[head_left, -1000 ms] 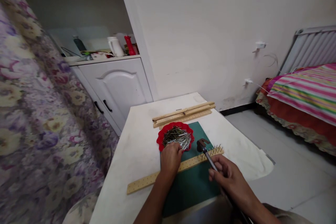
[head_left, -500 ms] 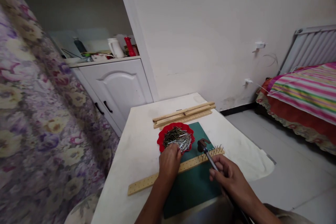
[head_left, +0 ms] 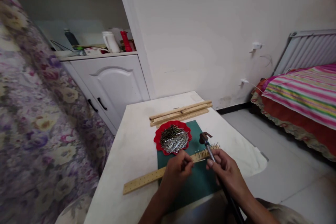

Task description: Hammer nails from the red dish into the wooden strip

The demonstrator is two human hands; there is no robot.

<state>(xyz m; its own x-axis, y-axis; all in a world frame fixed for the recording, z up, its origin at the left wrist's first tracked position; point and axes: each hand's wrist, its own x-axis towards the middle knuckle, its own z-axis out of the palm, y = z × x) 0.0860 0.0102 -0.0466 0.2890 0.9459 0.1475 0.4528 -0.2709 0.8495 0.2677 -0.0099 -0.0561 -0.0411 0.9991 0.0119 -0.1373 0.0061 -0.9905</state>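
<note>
My left hand [head_left: 178, 169] is pinched closed over the wooden strip, with a thin bright nail [head_left: 201, 161] showing at its fingertips. The pale strip [head_left: 144, 181] has rows of small holes and lies slantwise across a green mat [head_left: 193, 185]. Several nails [head_left: 210, 149] stand upright in its right end. My right hand [head_left: 227, 168] is wrapped round the shaft of a claw hammer [head_left: 211, 152], its head raised above the strip near those nails. Just beyond my left hand sits a red scalloped bowl [head_left: 158, 139] full of loose nails [head_left: 175, 138].
More wooden strips [head_left: 181, 113] lie together at the back of the white-covered table [head_left: 118, 157]. Behind is a white cabinet [head_left: 115, 87] with a jug [head_left: 110, 42] on top. A floral curtain [head_left: 52, 129] hangs at left; a bed [head_left: 301, 94] stands at right.
My left hand has come out of the nail bowl and moved toward me and right, over the strip. My right hand still holds the hammer. The view has shifted slightly.
</note>
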